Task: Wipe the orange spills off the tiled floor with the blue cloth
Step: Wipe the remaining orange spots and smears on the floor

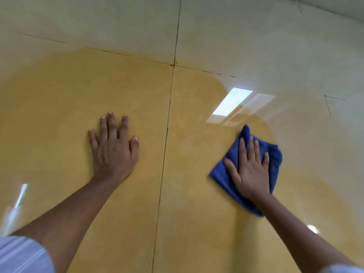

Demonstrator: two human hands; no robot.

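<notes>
My right hand [250, 170] lies spread flat on the cloth [273, 164], right of the grout line [165, 146]; left hand [113, 146] spread on wet floor [59, 115]. Cloth looks soft, limp; I'd press mid-cloth.

Blue cloth [272, 164]: deep royal blue, plain, no pattern. Tiled floor [256, 36]: glossy pale cream-beige, faint mottling, thin dark grout lines [167, 134] forming large grid. Orange spill [59, 115]: translucent yellow-orange wash, uneven and cloudy, spread wide over near tiles, fading at edges into cream. White-blue rectangular light reflection [232, 101] on shiny tile. Sleeve [21, 255]: white with faint pale grey stripes.
</notes>
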